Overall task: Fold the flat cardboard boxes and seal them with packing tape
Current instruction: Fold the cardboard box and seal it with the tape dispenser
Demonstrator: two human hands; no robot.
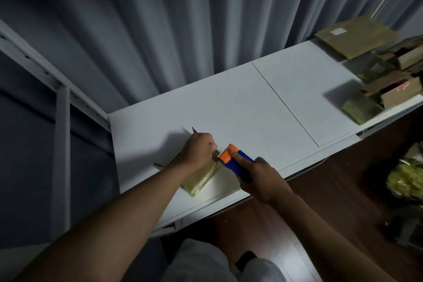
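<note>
A small folded cardboard box (201, 178), shiny with clear tape along its top, lies on the white table (240, 107) near the front left. My left hand (199, 147) rests curled on the box's far end and holds it down, its thumb near the tape edge. My right hand (258, 177) grips the blue handle of a blue and orange tape dispenser (233, 158), index finger stretched along its top. The dispenser's toothed blade sits at the box's right far corner, right beside my left thumb.
A heap of flat and half-folded cardboard boxes (389, 80) covers the table's right end, and a flat one (354, 34) lies further back. Grey curtains hang behind. A white shelf frame (61, 121) stands at the left. Crumpled yellowish waste (407, 178) sits on the floor at the right.
</note>
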